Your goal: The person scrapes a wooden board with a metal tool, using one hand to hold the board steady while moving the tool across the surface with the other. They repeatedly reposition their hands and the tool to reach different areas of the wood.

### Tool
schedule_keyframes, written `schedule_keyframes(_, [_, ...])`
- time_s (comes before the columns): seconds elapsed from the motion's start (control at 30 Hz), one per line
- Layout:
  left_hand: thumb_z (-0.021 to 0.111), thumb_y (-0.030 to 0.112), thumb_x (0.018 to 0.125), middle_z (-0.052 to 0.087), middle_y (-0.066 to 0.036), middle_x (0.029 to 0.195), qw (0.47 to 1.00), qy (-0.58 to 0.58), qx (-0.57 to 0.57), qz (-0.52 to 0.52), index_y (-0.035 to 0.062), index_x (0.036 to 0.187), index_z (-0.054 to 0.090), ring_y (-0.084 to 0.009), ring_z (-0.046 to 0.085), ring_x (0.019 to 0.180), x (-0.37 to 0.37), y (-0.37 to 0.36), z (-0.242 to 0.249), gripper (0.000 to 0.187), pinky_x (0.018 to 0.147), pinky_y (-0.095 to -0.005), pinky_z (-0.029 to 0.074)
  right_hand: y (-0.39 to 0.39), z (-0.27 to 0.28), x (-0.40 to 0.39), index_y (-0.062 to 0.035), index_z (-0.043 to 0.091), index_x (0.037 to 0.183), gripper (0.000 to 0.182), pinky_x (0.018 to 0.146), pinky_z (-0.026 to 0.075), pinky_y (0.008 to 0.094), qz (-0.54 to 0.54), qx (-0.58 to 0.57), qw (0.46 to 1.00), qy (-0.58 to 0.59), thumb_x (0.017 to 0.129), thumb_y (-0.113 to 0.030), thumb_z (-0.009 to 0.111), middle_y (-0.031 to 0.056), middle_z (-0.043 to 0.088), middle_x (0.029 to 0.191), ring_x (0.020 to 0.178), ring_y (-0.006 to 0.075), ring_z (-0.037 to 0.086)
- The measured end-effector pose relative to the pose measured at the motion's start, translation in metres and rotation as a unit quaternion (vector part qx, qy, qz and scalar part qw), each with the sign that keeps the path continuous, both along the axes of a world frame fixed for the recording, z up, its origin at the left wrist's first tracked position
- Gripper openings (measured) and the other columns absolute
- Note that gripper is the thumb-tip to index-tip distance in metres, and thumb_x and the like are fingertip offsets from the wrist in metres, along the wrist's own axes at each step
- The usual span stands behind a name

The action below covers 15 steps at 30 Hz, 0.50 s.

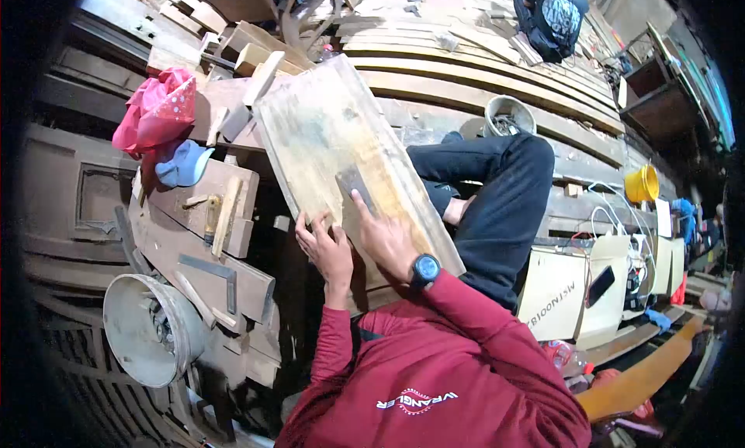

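Note:
A pale wooden panel point(310, 122) with a raised border and grey-brown stains lies slanted across my lap. My right hand point(384, 238), with a watch on its wrist, grips a dark, flat rectangular piece point(355, 182) against the panel. Its index finger lies stretched along that piece; the other fingers are mostly hidden under the hand. I cannot make out whether the piece is a scraper blade or an abrasive sheet. My left hand point(326, 250) rests at the panel's left edge with its fingers spread, holding nothing.
On the left bench are a metal square point(221, 277), a chisel-like tool point(210, 219), a blue cap point(183, 163) and a pink bag point(159, 114). Buckets point(124, 331) point(512, 106) stand on both sides. Rightward lie cardboard point(551, 293) and a phone point(601, 286). Another person point(551, 21) sits far back.

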<state>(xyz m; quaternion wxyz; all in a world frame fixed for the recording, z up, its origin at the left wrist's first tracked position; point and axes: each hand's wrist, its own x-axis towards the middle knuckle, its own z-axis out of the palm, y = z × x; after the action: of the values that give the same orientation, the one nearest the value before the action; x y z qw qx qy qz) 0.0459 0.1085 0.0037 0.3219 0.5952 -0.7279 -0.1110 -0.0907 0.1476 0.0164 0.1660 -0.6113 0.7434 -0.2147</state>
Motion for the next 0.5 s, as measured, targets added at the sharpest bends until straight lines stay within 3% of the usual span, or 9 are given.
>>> schedule_keyframes(0.17, [0.065,0.008,0.093,0.044,-0.023,0.145,1.0,-0.013,-0.019,0.008,0.0019,0.12,0.066,-0.0431,0.042,0.139,-0.007,0.003,0.002,0.028,0.118,-0.0527,0.032,0.1,0.023,-0.009,-0.017,0.033,0.166,0.077,0.052,0.053,0.0525,0.033,0.075,0.996,0.026,0.094,-0.016,0.06,0.0194,0.066,0.062,0.053,0.0375,0.067])
schedule_keyframes(0.23, [0.067,0.011,0.091,0.045,-0.023,0.147,1.0,0.0,-0.012,0.015,0.0054,0.121,0.065,-0.0433,0.042,0.14,-0.007,0.004,-0.001,0.031,0.116,-0.0539,0.033,0.122,0.025,-0.014,-0.018,0.033,0.166,0.076,0.051,0.052,0.0517,0.032,0.089,0.995,0.034,0.095,-0.017,0.061,0.0183,0.065,0.06,0.052,0.0368,0.066])
schedule_keyframes(0.5, [0.066,0.009,0.093,0.044,-0.022,0.148,1.0,-0.008,-0.015,0.006,0.0059,0.122,0.064,-0.0433,0.042,0.14,-0.004,0.0,-0.004,0.029,0.116,-0.0538,0.034,0.034,0.004,-0.008,-0.013,0.036,0.164,0.078,0.051,0.051,0.0516,0.006,-0.033,0.999,-0.002,0.091,-0.015,0.063,0.0203,0.066,0.063,0.055,0.0362,0.068])
